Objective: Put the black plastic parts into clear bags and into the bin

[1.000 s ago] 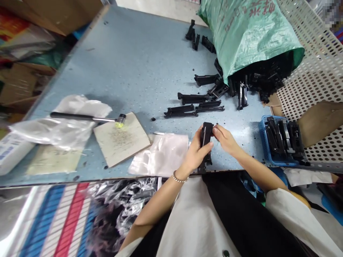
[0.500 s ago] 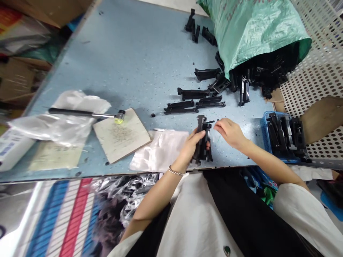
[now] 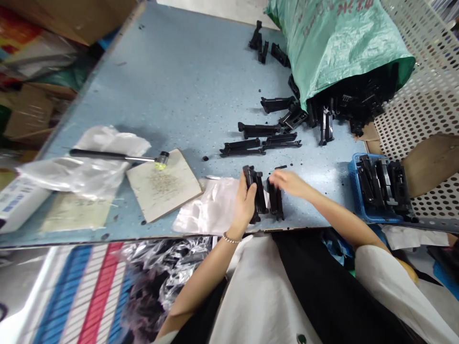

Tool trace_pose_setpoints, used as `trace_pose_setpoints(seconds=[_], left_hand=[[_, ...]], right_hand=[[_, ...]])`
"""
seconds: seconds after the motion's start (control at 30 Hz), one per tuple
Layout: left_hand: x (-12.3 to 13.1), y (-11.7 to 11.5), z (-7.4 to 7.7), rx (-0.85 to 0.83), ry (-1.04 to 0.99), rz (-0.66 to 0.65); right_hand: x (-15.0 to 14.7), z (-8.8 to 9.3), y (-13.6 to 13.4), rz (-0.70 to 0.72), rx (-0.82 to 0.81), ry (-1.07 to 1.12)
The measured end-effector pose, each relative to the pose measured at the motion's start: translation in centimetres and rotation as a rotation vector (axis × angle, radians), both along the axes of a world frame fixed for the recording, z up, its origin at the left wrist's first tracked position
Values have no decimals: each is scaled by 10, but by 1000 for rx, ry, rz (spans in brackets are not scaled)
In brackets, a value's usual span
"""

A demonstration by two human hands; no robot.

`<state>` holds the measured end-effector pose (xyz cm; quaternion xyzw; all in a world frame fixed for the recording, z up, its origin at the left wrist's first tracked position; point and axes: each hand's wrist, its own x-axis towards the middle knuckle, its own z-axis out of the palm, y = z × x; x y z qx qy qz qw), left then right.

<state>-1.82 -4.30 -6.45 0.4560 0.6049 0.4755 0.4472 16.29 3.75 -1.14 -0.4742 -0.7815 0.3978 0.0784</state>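
Note:
My left hand (image 3: pixel 245 205) is closed around a long black plastic part (image 3: pixel 255 191), held near the front edge of the blue table (image 3: pixel 179 81) over a clear plastic bag (image 3: pixel 211 205). My right hand (image 3: pixel 289 183) reaches left over a second black part (image 3: pixel 276 203) that lies on the table just right of the first. Its fingers are blurred and seem to touch the top of that part. More black parts (image 3: pixel 260 138) lie loose a little farther back.
A green sack (image 3: pixel 333 43) spilling black parts lies at the back right. A blue basket (image 3: pixel 380 191) with black parts stands at the right edge. A small hammer (image 3: pixel 118 156) rests across crumpled plastic and a board (image 3: pixel 163 184) at the left. A perforated white panel (image 3: pixel 426 95) borders the right.
My left hand has carried its black part leftward over the plastic bag. A second black part now lies on the table, and my right hand has come left onto it.

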Motion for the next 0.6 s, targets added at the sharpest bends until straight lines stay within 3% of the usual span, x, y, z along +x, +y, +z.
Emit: trace_pose_setpoints(seconds=[0.07,0.1,0.2,0.27,0.33,0.43,0.53,0.6], left_hand=[[4,-6,-18,2,128,-47],[7,-8,-24,19,200,-73],[8,-11,-30,96,326,-128],[5,-9,-23,139,341,-123],[3,-4,-12,167,293,-100],[8,10,6,175,44,-110],[20,21,22,137,-205,-140],[26,21,32,88,-259,-141]], right_hand=[[7,-5,48,-165,383,-128],[10,-8,69,-179,473,-209],[23,-20,111,-136,547,-434],[30,-24,115,-147,562,-494],[33,-24,99,-244,529,-440],[28,-14,50,-344,378,-142],[20,8,-4,-131,259,155],[18,24,-25,-67,258,200]])
